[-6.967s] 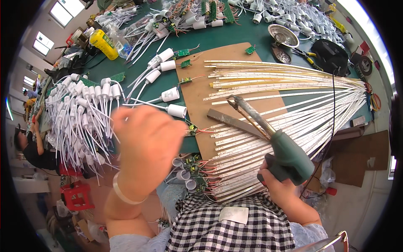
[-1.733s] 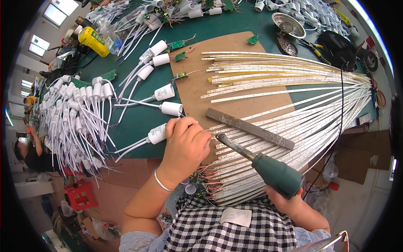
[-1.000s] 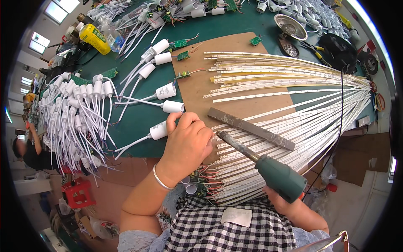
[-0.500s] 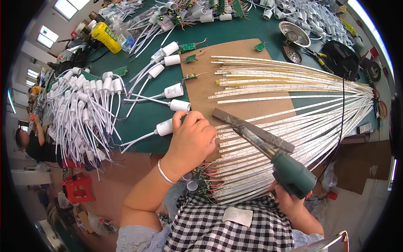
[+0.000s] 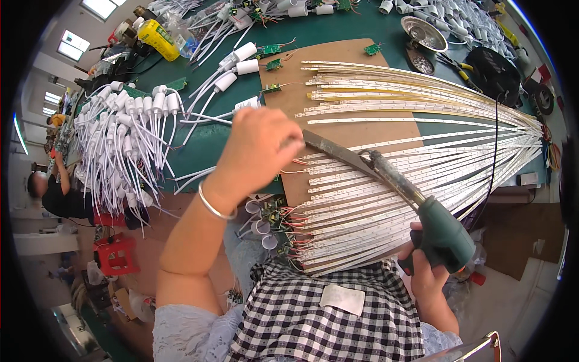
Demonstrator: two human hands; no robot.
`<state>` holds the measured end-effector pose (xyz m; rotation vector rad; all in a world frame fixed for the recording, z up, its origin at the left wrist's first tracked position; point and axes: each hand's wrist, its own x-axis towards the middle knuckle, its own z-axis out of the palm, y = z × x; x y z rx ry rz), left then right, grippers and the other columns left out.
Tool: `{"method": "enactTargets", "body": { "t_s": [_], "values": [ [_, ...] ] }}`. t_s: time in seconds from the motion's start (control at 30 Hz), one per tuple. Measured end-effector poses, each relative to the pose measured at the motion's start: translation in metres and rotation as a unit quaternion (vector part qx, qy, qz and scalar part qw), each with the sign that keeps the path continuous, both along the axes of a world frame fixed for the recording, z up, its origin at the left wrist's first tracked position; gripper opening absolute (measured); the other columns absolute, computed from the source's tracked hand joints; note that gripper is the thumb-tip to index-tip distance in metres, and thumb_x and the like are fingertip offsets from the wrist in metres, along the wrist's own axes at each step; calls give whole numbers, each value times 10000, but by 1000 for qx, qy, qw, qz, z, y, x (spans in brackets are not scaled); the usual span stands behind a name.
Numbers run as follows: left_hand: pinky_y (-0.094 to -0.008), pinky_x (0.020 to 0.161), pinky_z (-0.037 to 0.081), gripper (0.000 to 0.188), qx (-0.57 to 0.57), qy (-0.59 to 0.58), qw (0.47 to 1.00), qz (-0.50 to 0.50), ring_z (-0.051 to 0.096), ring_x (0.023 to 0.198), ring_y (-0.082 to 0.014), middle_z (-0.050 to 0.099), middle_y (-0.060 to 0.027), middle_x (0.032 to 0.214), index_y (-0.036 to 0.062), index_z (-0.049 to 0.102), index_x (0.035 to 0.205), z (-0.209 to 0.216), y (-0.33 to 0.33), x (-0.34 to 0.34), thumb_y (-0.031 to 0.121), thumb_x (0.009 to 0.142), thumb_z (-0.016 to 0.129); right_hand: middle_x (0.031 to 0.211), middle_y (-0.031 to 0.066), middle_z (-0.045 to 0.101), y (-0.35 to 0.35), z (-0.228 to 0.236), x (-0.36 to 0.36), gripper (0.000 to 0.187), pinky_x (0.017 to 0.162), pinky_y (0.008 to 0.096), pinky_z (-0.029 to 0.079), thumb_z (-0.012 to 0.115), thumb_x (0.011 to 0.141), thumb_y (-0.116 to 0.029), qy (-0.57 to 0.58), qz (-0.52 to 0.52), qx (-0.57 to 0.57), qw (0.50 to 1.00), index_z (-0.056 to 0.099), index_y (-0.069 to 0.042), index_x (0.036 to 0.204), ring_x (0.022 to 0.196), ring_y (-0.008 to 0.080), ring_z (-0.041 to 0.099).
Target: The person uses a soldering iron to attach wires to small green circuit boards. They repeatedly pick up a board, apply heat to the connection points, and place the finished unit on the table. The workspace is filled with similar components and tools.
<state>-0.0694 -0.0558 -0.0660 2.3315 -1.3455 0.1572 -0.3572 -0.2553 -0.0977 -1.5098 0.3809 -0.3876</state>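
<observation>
Over the brown board (image 5: 338, 51), I have the left hand (image 5: 256, 148) up close to the end of a long grey bar (image 5: 332, 151). Its fingers are curled in and blurry, so I cannot tell if they pinch something or touch the bar. A white bangle (image 5: 208, 206) goes around that wrist.

I have the right hand (image 5: 428, 274) low on the other side, with its fingers wrapped around the handle of a green soldering gun (image 5: 443, 232). The gun leans up and to the left, and its dark, bent tip is over the grey bar. I cannot tell if the tip touches it.

Under the bar, lots of thin white strips (image 5: 362, 187) spread out like a fan and bunch up at the far right. Red wires (image 5: 295, 232) join some strips to small green circuit boards (image 5: 274, 211) by the checked apron (image 5: 289, 320).

To the left, white lamp caps (image 5: 246, 66) lie in a loose row on the green table (image 5: 208, 145), and a big pile of white cords and caps (image 5: 126, 136) is past them. Far back I see a metal bowl (image 5: 425, 35), pliers (image 5: 465, 75) and a yellow bottle (image 5: 158, 41).
</observation>
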Motion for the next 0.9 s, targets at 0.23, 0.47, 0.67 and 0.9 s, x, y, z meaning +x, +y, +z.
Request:
{"method": "enactTargets", "body": {
  "t_s": [0.23,0.47,0.67,0.9],
  "values": [
    [-385,776,478,204,-64,-42,981,181,623,831,-263,641,-99,904,61,612,893,-48,-51,136,198,779,710,1202,160,549,0,1,6,463,495,218,445,492,832,-13,-10,-39,11,999,428,65,1284,684,149,609],
    [-326,783,472,224,-26,55,978,198,644,813,-196,689,-84,883,36,632,935,-54,-62,146,228,829,680,1195,169,557,0,-3,5,478,535,233,466,490,829,-20,13,-73,14,997,417,72,1292,689,156,610],
    [-236,768,446,208,-164,162,958,173,612,824,-99,687,-57,894,25,626,997,-67,-51,160,210,902,620,1197,187,554,2,-2,11,488,558,250,483,495,830,-35,-2,-63,10,998,408,74,1298,702,168,611],
    [-203,641,430,164,-351,289,889,61,551,731,-48,641,-5,823,35,620,986,-6,-9,163,186,924,598,1198,188,553,5,-1,10,495,575,266,494,515,827,-53,22,-66,25,997,410,71,1295,695,176,608]
  ]
}}
